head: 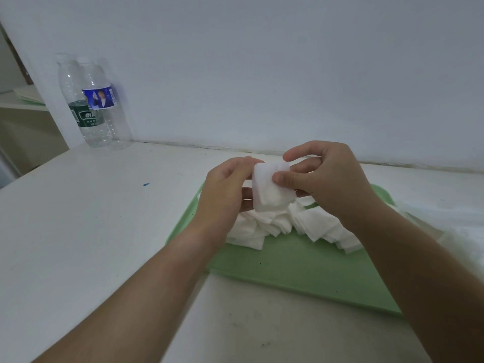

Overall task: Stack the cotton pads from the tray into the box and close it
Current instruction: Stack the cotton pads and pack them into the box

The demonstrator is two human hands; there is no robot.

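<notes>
Left hand (225, 189) and right hand (322, 179) both grip a small stack of cotton pads (269, 187), held above the far side of the tray (301, 271); fingers and thumbs are curled on its edges. A loose pile of pads (314, 226) lies on the tray below the stack, unsorted; most of the work appears outstanding. No box is identifiable; a pale blurred object (450, 221) just right of the tray cannot be made out. The tray rests on the bench (104, 231); boxing and closing are judged not yet begun.
</notes>
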